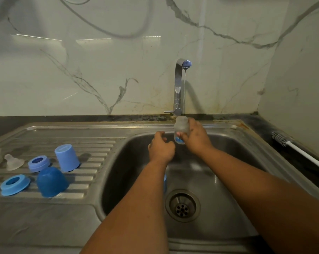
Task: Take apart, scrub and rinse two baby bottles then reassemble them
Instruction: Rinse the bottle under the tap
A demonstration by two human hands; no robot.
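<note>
Evidently rinsing: the right hand (195, 138) gripped the clear bottle (181, 128) upright under the tap (180, 85), its thin stream falling in. The left hand (161, 147) hung beside it, fingers curled, seemingly empty. Best to swirl, tip out, refill.

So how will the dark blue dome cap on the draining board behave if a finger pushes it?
The dark blue dome cap looks like thin plastic, so probably light. It sits mouth down on the ridged draining board, which may be wet, so it would likely slide, not roll. Its wide base suggests it will hardly tip.
</note>
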